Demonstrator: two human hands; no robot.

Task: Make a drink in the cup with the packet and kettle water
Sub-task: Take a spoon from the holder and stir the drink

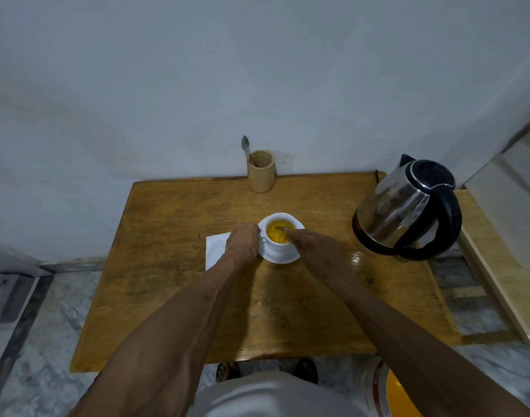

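A white cup [280, 247] stands on a white saucer [283, 258] at the middle of the wooden table [173, 266]. The cup holds an orange-yellow drink [274, 236]. My left hand [242, 242] grips the cup's handle on its left side. My right hand [315, 248] holds a spoon [280, 228] whose bowl is dipped in the drink. A steel kettle [405, 207] with a black handle and lid stands at the table's right. A white packet or napkin [215, 249] lies flat to the left of the saucer, partly under my left hand.
A wooden holder [261, 171] with another spoon [245, 145] stands at the table's back edge by the wall. A light wooden shelf [504, 245] adjoins the right side. A few crumbs [259, 303] lie on the table near me. An orange-lidded container [399, 395] sits on the floor.
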